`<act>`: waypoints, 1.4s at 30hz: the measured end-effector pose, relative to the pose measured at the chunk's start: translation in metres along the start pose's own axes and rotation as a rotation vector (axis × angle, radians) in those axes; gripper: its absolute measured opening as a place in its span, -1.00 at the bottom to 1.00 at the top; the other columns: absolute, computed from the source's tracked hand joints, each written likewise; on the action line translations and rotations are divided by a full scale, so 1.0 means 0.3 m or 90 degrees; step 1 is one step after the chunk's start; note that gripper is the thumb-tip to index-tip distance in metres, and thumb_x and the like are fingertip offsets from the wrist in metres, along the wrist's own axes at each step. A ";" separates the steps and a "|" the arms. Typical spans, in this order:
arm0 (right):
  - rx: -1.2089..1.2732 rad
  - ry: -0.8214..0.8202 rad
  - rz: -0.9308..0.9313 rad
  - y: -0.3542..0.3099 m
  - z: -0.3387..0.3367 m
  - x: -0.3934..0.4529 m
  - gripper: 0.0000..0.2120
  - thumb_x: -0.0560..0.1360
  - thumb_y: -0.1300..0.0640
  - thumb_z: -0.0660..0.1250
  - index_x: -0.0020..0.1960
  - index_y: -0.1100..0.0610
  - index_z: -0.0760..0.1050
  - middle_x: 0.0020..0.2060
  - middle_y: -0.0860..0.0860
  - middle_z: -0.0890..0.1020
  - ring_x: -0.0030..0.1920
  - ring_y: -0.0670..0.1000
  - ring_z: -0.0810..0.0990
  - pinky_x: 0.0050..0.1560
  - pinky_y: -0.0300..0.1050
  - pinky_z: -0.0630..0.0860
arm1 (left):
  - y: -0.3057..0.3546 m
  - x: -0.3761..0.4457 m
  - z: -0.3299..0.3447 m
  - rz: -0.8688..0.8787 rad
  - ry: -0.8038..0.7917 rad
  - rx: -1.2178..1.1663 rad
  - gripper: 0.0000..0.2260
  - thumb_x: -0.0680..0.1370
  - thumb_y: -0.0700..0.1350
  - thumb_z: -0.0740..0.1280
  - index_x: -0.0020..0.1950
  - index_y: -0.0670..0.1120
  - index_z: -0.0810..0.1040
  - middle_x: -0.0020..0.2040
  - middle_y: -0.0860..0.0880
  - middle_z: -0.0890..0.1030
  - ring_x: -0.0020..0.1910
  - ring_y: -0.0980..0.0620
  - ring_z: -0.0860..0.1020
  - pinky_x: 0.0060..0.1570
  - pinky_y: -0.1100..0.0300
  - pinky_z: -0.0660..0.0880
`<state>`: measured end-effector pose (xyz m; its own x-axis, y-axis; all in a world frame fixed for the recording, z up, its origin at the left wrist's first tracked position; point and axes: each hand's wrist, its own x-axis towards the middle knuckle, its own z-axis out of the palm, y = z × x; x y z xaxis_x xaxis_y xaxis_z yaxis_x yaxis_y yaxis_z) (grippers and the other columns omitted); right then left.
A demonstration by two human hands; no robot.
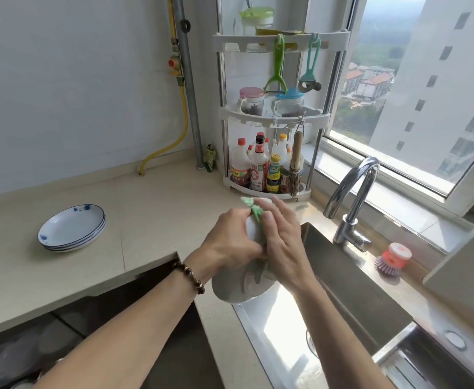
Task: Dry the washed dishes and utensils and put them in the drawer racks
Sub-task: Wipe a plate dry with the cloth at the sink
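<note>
Drawer: the open drawer is sitting low at the near left, under the counter edge. It is dark inside, and I cannot tell what is in it.
Left hand: the left hand is gripping the dish with curled fingers. It is also pinching the green cloth against it.
Right hand: the right hand is lying flat on the dish. Its fingers are straight and a little spread, pressing down.
Dish: it is a pale round dish. It is being held up in both hands, tilted, just over the near left corner of the sink.
Doing it well: I think the dish is being wiped dry now. The left hand should be holding tight while the cloth is going all round, rim and back too. Keeping it over the sink is good for drips. A wet dish may be slipping easily.
Plates: a stack of plates with blue marks is waiting on the counter, well apart to the left.
Counter: it is pale and smooth, bending round a corner.
Far things: a tap is standing behind the sink, with a brush beside it. A rack of bottles is standing in the corner.
Room: a big window is letting in bright sun, and tall buildings are showing outside.
</note>
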<state>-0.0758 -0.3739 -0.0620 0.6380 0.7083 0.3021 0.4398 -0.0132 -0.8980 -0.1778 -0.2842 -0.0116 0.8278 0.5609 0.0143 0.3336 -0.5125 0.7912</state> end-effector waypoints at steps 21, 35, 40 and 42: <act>0.354 0.079 0.253 0.093 0.017 -0.012 -0.59 0.58 -0.28 0.13 0.09 -0.09 0.65 0.14 0.14 0.65 0.10 0.09 0.66 0.17 0.13 0.56 | 0.002 -0.058 0.030 0.113 0.008 0.123 -0.50 0.28 -0.03 0.51 0.20 -0.08 0.58 -0.05 -0.02 0.64 -0.14 -0.02 0.63 -0.24 0.20 0.61; -0.137 -0.083 -0.051 0.078 0.093 -0.121 -0.47 0.64 -0.18 -0.20 0.57 -0.14 -0.19 0.59 -0.19 -0.19 0.57 -0.24 -0.26 0.58 -0.20 -0.26 | -0.035 -0.019 0.028 -0.135 0.284 -0.275 -0.70 0.23 -0.23 0.57 -0.08 -0.09 0.64 -0.12 -0.06 0.70 -0.12 -0.05 0.69 -0.19 0.11 0.64; -0.154 -0.107 0.006 0.113 0.058 -0.090 -0.43 0.61 -0.23 -0.21 0.59 -0.15 -0.13 0.60 -0.20 -0.14 0.57 -0.27 -0.21 0.60 -0.16 -0.17 | -0.043 -0.017 0.047 -0.175 0.297 -0.328 -0.74 0.32 -0.31 0.54 -0.07 -0.07 0.62 -0.10 -0.08 0.70 -0.12 -0.06 0.68 -0.16 0.05 0.66; -0.128 -0.108 0.033 0.077 0.073 -0.093 -0.45 0.60 -0.17 -0.18 0.57 -0.12 -0.13 0.57 -0.20 -0.14 0.57 -0.24 -0.22 0.60 -0.13 -0.20 | -0.041 -0.014 0.055 -0.179 0.316 -0.324 -0.76 0.31 -0.30 0.54 -0.11 -0.07 0.62 -0.14 -0.06 0.70 -0.16 -0.03 0.68 -0.23 0.12 0.64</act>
<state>-0.0972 -0.3784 -0.0982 0.5549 0.8112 0.1843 0.5369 -0.1800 -0.8242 -0.1779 -0.2908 -0.0314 0.4027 0.9139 -0.0524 0.1533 -0.0109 0.9881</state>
